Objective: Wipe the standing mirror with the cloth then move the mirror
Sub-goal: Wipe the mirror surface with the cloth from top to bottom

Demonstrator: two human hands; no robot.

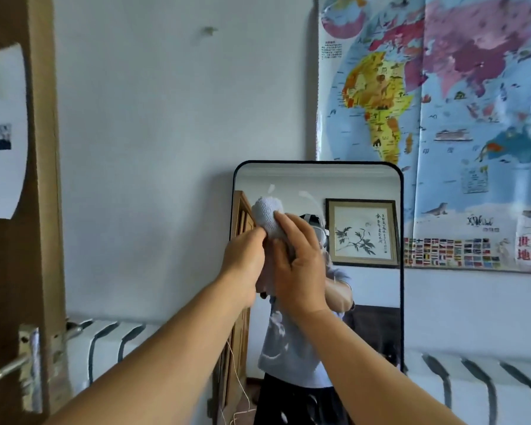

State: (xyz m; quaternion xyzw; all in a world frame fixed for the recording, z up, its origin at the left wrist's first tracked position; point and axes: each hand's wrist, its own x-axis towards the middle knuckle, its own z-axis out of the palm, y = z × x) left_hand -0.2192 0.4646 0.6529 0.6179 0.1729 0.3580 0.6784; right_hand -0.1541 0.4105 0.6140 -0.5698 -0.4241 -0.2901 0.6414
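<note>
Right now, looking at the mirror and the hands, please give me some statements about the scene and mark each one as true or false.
1. Both hands hold the cloth in front of the mirror. True: the left hand and the right hand both grip it.
2. The cloth is red. False: it is white.
3. A world map hangs on the wall to the right of the mirror. True.
4. The mirror lies flat on the floor. False: it stands upright against the wall.
5. The mirror reflects a framed picture. True.
6. The glass is spotless. False: white smears show near the top.
</note>
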